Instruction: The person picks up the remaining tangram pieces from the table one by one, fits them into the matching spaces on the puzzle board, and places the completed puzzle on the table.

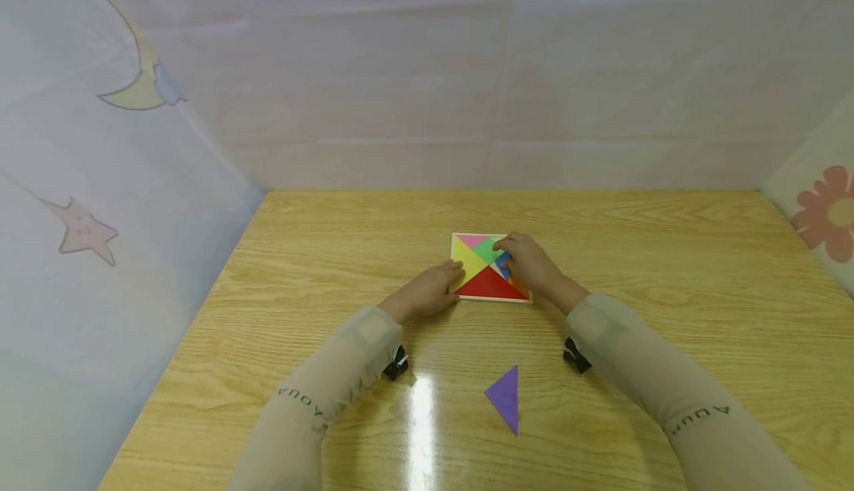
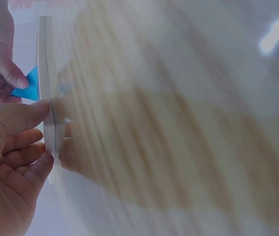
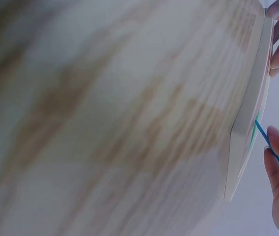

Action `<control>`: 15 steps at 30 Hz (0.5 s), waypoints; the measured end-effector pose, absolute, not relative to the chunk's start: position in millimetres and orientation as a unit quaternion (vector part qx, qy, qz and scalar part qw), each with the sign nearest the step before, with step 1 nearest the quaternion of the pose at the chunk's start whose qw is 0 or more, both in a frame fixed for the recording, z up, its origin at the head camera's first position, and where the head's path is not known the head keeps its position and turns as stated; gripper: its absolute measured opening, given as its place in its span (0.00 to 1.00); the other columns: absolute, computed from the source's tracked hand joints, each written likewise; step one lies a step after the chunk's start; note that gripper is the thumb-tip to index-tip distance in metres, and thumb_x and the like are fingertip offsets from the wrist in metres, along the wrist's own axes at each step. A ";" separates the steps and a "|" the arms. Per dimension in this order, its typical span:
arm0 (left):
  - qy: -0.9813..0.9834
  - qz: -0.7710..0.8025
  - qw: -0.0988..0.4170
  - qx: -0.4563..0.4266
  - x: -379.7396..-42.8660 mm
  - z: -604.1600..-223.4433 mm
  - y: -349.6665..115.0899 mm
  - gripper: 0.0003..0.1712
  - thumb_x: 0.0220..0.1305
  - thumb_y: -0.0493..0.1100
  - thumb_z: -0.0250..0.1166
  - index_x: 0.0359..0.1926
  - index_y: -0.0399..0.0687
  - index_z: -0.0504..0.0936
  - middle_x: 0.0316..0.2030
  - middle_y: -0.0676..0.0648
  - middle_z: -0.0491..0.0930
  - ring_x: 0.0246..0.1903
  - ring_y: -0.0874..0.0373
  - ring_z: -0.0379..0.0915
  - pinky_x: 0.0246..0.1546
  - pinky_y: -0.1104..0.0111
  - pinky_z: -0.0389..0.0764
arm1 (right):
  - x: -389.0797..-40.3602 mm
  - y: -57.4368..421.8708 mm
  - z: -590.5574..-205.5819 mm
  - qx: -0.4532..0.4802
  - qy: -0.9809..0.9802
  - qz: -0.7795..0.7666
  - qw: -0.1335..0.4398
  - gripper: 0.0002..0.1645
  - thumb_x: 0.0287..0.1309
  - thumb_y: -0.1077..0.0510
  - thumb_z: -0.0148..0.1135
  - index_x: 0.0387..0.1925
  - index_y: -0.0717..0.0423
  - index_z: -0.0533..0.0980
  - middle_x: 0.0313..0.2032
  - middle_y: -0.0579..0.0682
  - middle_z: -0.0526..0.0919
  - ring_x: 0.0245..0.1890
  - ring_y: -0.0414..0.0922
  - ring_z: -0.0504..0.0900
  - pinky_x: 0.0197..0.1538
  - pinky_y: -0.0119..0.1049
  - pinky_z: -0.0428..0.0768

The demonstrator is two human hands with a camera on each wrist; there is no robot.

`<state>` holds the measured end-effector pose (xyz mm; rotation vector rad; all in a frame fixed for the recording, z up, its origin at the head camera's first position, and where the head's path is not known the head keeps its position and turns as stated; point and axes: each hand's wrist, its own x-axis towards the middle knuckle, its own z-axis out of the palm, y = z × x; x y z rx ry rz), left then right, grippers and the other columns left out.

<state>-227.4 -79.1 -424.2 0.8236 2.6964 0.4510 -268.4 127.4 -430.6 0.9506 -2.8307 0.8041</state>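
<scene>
A white-rimmed tangram tray [image 1: 494,300] lies on the table with yellow [image 1: 466,259], red [image 1: 490,285], green [image 1: 488,251], pink [image 1: 472,240] and orange pieces in it. My left hand [image 1: 430,289] holds the tray at its left side, thumb and fingers along the edge. Over the tray's right side, my right hand [image 1: 534,265] pinches a blue tangram piece [image 2: 30,87] between thumb and fingers. In the right wrist view the blue piece is tilted, one end right at the tray's surface. The right hand hides part of the tray's right side in the head view.
A purple triangle [image 1: 505,400] lies on the wooden table [image 1: 320,254] nearer the body, between the forearms. Black wrist devices [image 1: 396,364] show under both sleeves. Patterned cloth [image 1: 400,90] hangs behind the table and at its sides.
</scene>
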 end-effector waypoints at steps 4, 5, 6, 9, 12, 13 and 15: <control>0.935 0.155 0.141 0.287 -226.8 -424.2 -79.1 0.23 0.59 0.41 0.55 0.55 0.36 0.66 0.60 0.40 0.56 0.61 0.50 0.46 0.60 0.67 0.49 | -268.6 127.4 -430.3 0.303 -0.915 0.266 0.014 0.14 0.47 0.71 0.58 0.40 0.68 0.73 0.36 0.58 0.73 0.37 0.52 0.70 0.43 0.42 0.73; 0.935 0.154 0.142 0.286 -226.7 -424.1 -79.1 0.23 0.59 0.41 0.55 0.55 0.36 0.66 0.60 0.40 0.56 0.61 0.50 0.46 0.60 0.67 0.49 | -268.6 127.5 -430.3 0.301 -0.915 0.268 0.010 0.15 0.47 0.71 0.58 0.40 0.68 0.73 0.36 0.58 0.73 0.37 0.52 0.70 0.42 0.42 0.73; 0.935 0.154 0.143 0.285 -226.7 -424.2 -79.1 0.23 0.59 0.41 0.54 0.55 0.37 0.66 0.60 0.40 0.56 0.61 0.51 0.46 0.60 0.67 0.49 | -268.6 127.5 -430.4 0.297 -0.915 0.271 0.007 0.15 0.47 0.71 0.58 0.41 0.68 0.73 0.36 0.59 0.73 0.36 0.51 0.70 0.42 0.42 0.73; 0.935 0.156 0.143 0.284 -226.8 -424.1 -79.2 0.22 0.59 0.41 0.55 0.53 0.37 0.67 0.60 0.40 0.56 0.61 0.51 0.46 0.60 0.67 0.49 | -268.5 127.5 -430.7 0.291 -0.916 0.277 -0.003 0.16 0.48 0.71 0.57 0.42 0.69 0.72 0.37 0.59 0.72 0.35 0.50 0.70 0.41 0.41 0.73; 0.935 0.156 0.141 0.286 -227.1 -424.1 -79.3 0.19 0.59 0.41 0.55 0.51 0.37 0.68 0.60 0.40 0.56 0.61 0.51 0.46 0.60 0.67 0.49 | -268.2 127.3 -430.8 0.288 -0.916 0.279 -0.007 0.17 0.49 0.71 0.56 0.44 0.68 0.71 0.38 0.60 0.70 0.35 0.50 0.70 0.41 0.41 0.73; 0.935 0.156 0.141 0.287 -227.1 -424.2 -79.2 0.19 0.59 0.41 0.55 0.50 0.37 0.69 0.60 0.40 0.56 0.61 0.51 0.46 0.60 0.66 0.50 | -268.0 127.2 -430.7 0.288 -0.916 0.278 -0.007 0.17 0.49 0.71 0.56 0.44 0.68 0.71 0.38 0.60 0.70 0.35 0.50 0.70 0.41 0.41 0.73; 0.935 0.154 0.139 0.288 -227.4 -424.4 -79.2 0.18 0.59 0.41 0.55 0.49 0.38 0.69 0.60 0.40 0.57 0.61 0.50 0.46 0.60 0.66 0.50 | -267.8 127.0 -430.8 0.288 -0.917 0.275 -0.005 0.16 0.49 0.71 0.56 0.43 0.68 0.71 0.38 0.60 0.69 0.34 0.49 0.70 0.41 0.40 0.74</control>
